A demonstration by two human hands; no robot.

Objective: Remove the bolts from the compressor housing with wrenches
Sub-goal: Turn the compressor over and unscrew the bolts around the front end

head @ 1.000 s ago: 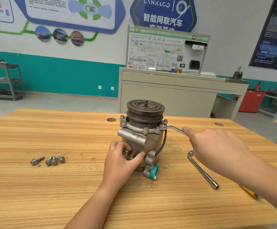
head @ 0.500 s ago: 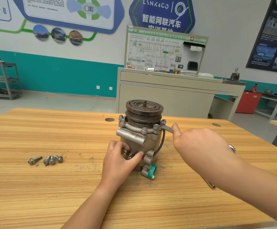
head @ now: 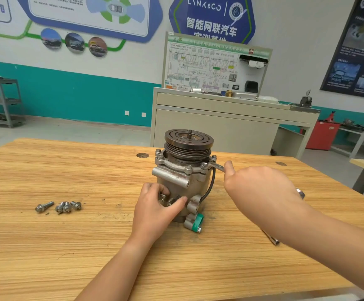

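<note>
While the compressor housing [head: 183, 183] stands upright in the middle of the desk [head: 68, 246], pulley [head: 188, 141] on top, the left hand [head: 157, 209] grips its lower front, thumb and fingers curled around the fittings. The right hand [head: 261, 190] is wrapped around a wrench [head: 217, 167], its head seated on a flange bolt [head: 204, 165] at the housing's right side. Four loose bolts [head: 59, 206] lie well off to the left; a second wrench [head: 272, 240] peeks out beneath the right forearm.
</note>
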